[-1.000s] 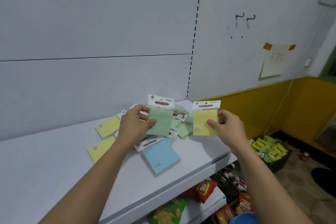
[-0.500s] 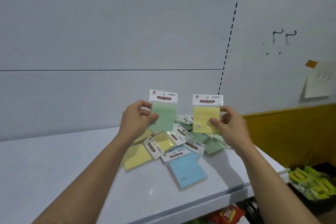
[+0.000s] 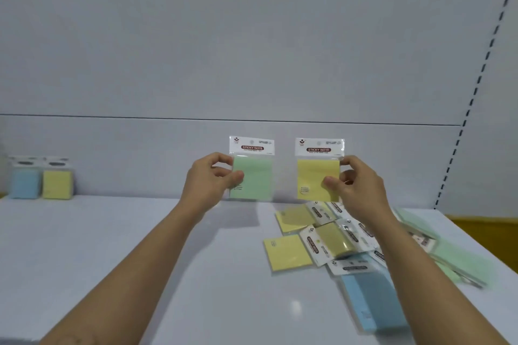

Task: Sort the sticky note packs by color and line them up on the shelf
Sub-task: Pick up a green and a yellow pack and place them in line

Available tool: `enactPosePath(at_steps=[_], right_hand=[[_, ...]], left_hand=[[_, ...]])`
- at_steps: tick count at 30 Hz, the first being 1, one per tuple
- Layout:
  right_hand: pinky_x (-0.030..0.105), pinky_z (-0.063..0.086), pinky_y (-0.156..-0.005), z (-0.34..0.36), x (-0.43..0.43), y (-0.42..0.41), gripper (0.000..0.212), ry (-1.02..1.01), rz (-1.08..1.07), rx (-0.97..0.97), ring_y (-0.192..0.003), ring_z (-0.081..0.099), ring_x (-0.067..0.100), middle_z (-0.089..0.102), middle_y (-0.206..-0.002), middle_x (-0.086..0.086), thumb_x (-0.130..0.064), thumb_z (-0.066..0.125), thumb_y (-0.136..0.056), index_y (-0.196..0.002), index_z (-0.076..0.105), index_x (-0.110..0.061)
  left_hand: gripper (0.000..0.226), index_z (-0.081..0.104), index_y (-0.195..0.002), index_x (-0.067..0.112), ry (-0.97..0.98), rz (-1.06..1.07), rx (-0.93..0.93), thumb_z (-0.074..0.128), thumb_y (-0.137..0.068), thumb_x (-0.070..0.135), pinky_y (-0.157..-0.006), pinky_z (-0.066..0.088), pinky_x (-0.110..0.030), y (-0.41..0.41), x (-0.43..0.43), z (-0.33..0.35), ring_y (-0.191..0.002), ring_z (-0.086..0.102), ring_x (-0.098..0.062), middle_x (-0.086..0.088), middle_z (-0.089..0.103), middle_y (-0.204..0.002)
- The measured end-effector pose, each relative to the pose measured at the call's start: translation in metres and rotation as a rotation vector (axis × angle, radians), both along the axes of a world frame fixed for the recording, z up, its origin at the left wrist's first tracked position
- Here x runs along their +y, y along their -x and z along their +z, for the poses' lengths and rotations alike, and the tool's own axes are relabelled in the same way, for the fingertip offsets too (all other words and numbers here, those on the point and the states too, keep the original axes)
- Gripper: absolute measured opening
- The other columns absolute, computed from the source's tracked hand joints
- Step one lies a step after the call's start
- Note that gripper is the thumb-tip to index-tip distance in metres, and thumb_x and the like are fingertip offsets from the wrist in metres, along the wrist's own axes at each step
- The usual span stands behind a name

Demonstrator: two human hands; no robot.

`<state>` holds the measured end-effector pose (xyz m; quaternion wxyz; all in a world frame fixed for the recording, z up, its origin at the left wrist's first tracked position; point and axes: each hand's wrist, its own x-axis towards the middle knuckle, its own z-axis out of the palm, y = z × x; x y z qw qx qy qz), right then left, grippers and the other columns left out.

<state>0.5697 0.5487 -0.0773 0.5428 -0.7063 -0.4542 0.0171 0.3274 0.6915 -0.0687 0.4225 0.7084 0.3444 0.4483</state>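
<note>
1. Both held packs had travelled left along the shelf (image 3: 140,246) since the frame half a second earlier. The loose heap, then directly beneath the hands, now lay below and to the right of them, and two standing packs had come into view at the far left.
2. The left hand (image 3: 210,179) pinched the green pack (image 3: 252,176) by its left edge, thumb in front and fingers curled behind, holding it upright in the air with its white "STICKY NOTE" header on top.
3. The right hand (image 3: 356,187) held the yellow pack (image 3: 318,176) the same way by its right edge, thumb pressed on the face. It was upright and level with the green one, the two packs side by side and apart.
4. Under the right forearm lay the unsorted heap, with packs overlapping at angles:
   - a loose yellow pack (image 3: 286,256) flat at the left edge
   - a blue pack (image 3: 372,302) nearest the camera
   - blurred green packs (image 3: 459,255) at the right
5. At the far left a blue standing pack (image 3: 25,182) and a yellow standing pack (image 3: 57,183) stood upright against the back panel (image 3: 252,50), just beside each other and well apart from the heap.
6. A slotted upright (image 3: 476,87) ran up the right end of the grey back panel.
</note>
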Motion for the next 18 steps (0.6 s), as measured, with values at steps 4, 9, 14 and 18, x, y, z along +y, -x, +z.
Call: enactPosePath(at_steps=[4, 9, 14, 18], right_hand=[[0.032, 0.045, -0.062, 0.003, 0.031, 0.025, 0.027, 0.004, 0.084, 0.005, -0.069, 0.062, 0.023, 0.064, -0.074, 0.003, -0.023, 0.076, -0.079, -0.097, 0.056, -0.027], [0.028, 0.040, -0.057, 0.005, 0.060, 0.059, 0.026, 0.006, 0.169, 0.018, -0.065, 0.061, 0.018, 0.063, -0.068, -0.001, -0.021, 0.077, -0.078, -0.093, 0.057, -0.024], [0.025, 0.039, -0.053, 0.010, 0.079, 0.099, 0.025, 0.031, 0.228, 0.002, -0.060, 0.059, 0.013, 0.064, -0.069, 0.002, -0.021, 0.077, -0.077, -0.092, 0.057, -0.023], [0.027, 0.040, -0.053, 0.017, 0.092, 0.136, 0.027, 0.027, 0.259, -0.021, -0.064, 0.062, 0.017, 0.063, -0.067, 0.000, -0.021, 0.077, -0.077, -0.090, 0.055, -0.027]], left_hand=[[0.023, 0.062, -0.085, 0.020, 0.009, 0.086, 0.027, 0.080, -0.073, 0.012, -0.060, 0.045, -0.026, 0.034, 0.009, 0.005, -0.060, 0.067, -0.011, 0.000, 0.072, -0.064], [0.026, 0.059, -0.083, 0.018, 0.003, 0.181, 0.032, 0.080, -0.072, 0.008, -0.058, 0.044, -0.024, 0.072, 0.016, 0.007, -0.058, 0.067, -0.008, 0.004, 0.069, -0.058], [0.030, 0.057, -0.082, 0.016, 0.024, 0.265, 0.005, 0.081, -0.069, 0.004, -0.060, 0.045, -0.027, 0.118, 0.026, 0.005, -0.061, 0.064, -0.016, 0.000, 0.067, -0.066], [0.031, 0.055, -0.088, 0.010, 0.018, 0.297, -0.010, 0.080, -0.070, 0.003, -0.064, 0.046, -0.030, 0.159, 0.032, 0.004, -0.068, 0.066, -0.023, -0.007, 0.069, -0.078]])
